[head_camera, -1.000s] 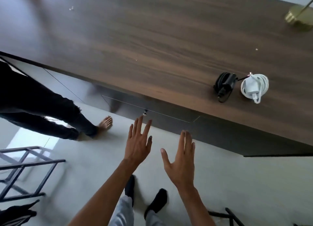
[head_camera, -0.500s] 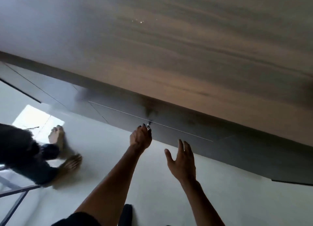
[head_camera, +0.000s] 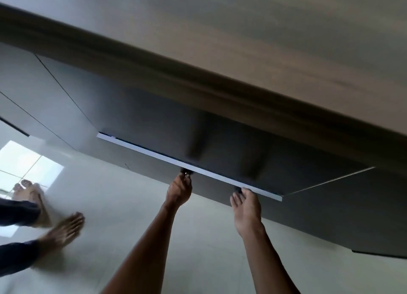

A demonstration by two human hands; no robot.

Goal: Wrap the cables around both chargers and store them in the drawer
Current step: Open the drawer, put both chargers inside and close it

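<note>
Pulling at the drawer (head_camera: 220,177), you have it a little way out of the dark cabinet face: its pale top edge shows as a slanted strip through the middle of the view, running from 9 o'clock down toward 4 o'clock. Your left hand (head_camera: 178,191) is closed round the small metal knob (head_camera: 187,173) on the drawer front, fingers bunched tight on it. Your right hand (head_camera: 246,208), just beside it toward 4 o'clock, has its fingers hooked over that top edge with the thumb lying against the front panel. What is inside the drawer is too dark to tell.

Above the drawer, at 12 o'clock, the wooden counter (head_camera: 242,40) overhangs the cabinet and throws the front into shadow; it is blurred. At 9 o'clock more flat cabinet panels (head_camera: 55,100) carry on to the left. Below your arms lies the pale floor (head_camera: 136,219), with a bright patch of light at 9 o'clock. Another person's bare feet (head_camera: 63,230) and dark trouser legs (head_camera: 15,214) stand at 8 o'clock, well apart from the drawer and from your arms.

Half a second ago the drawer was flush with the cabinet, your left hand only just on the knob and your right hand open in the air short of the front. A second ago both wrapped chargers lay on the counter toward 2 o'clock; your view has since dropped and they are out of it.
</note>
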